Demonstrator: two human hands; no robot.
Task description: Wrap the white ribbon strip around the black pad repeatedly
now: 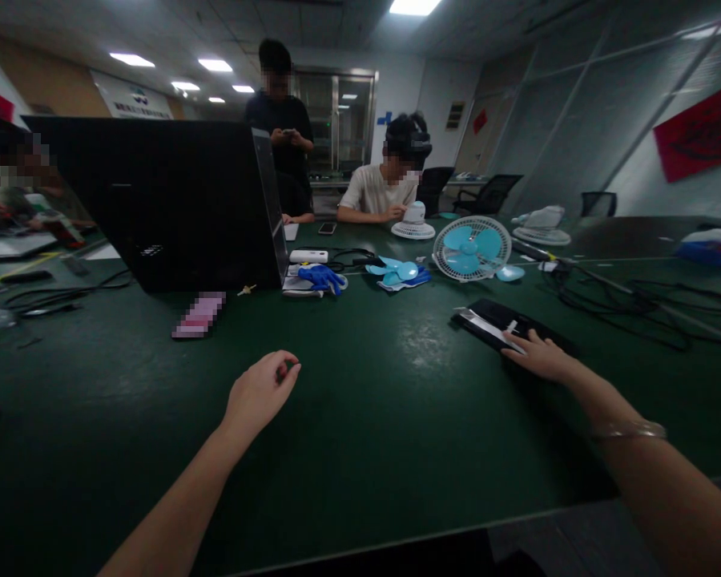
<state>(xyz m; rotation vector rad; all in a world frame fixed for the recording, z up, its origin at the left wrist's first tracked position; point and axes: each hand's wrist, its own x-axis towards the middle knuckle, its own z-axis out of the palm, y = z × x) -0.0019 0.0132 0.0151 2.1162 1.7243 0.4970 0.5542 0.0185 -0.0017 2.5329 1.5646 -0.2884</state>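
1. Note the left hand, loosely curled above the near desk and seemingly empty; cannot tell if touching at thumb and fingertips.
2. See the right hand palm down, fingers apart, on the flat black case right of mid-desk. Could skid or twist the case by pressing without a visible grip around it.
3. Mind the white strip along the case's near edge, close to the fingertips: liable to crease or tear under a dragging finger.
4. Beware of the cables beyond the case, to the right: easily snagged by a push that way.
5. Watch the blue-bladed fan farther back, standing on its rim, support unseen: likely to topple after a hard forward shove, perhaps onto the loose blue fan blades beside it.
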